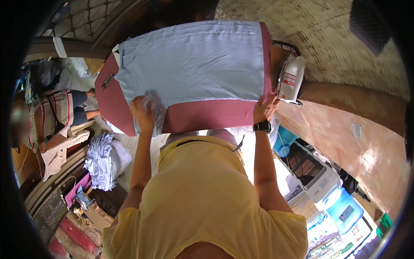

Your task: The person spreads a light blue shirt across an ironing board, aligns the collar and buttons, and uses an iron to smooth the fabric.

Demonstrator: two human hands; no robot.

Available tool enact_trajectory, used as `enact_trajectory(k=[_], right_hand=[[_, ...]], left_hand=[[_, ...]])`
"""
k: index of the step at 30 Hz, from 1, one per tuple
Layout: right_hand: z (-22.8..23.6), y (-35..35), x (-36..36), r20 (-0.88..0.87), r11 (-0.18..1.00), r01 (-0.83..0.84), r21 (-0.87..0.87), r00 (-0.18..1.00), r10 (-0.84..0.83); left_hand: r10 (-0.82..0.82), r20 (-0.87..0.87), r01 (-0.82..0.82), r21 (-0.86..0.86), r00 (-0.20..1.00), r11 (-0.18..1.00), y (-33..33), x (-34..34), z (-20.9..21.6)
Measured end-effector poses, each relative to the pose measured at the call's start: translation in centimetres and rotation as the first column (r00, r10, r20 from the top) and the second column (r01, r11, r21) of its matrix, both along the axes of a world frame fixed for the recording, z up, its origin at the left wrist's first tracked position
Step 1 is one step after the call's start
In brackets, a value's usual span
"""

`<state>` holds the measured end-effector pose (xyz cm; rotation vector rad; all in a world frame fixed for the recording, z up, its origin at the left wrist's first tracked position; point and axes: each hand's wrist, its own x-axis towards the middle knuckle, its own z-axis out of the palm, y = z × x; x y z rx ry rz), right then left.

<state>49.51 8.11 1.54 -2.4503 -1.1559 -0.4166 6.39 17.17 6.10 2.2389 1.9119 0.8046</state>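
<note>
A light blue garment (pixel 194 60) lies spread over a maroon-covered ironing board (pixel 207 116), its far part smooth and a few creases across the middle. At the near left, my left hand (pixel 143 113) is closed on a bunched, loose part of the cloth, which hangs over the board's near edge; some of this is smeared by motion. My right hand (pixel 265 108) lies at the near right corner of the garment and board, fingers stretched out, a dark watch on the wrist. Just beyond it, a white iron (pixel 292 77) rests at the board's right end.
A small dark object (pixel 108 81) lies on the board's left end. On the left, another person (pixel 60 108) handles beige cloth (pixel 60 153) near a pile of folded light blue clothes (pixel 105 162). A fan (pixel 306 168) and a blue water jug (pixel 345 209) stand at the lower right.
</note>
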Motion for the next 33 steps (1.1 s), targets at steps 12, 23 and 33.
enact_trajectory(k=[12, 23, 33], right_hand=[[0.4, 6.9, -5.6, -0.205, 0.748, -0.664, 0.002, 0.731, 0.650], [-0.4, 6.4, -4.5, -0.217, 0.695, -0.717, -0.046, 0.686, 0.694], [1.9, 4.8, -5.9, -0.268, 0.534, -0.839, 0.109, 0.492, 0.828]], left_hand=[[-0.479, 0.422, 0.566, -0.105, 0.770, 0.818, 4.7, 20.3, -3.2], [-0.202, 0.666, 0.568, -0.393, 0.718, 0.723, -3.8, 13.6, -0.6], [0.066, -0.081, -0.094, -0.416, 0.995, 0.905, -12.9, 1.3, -1.2]])
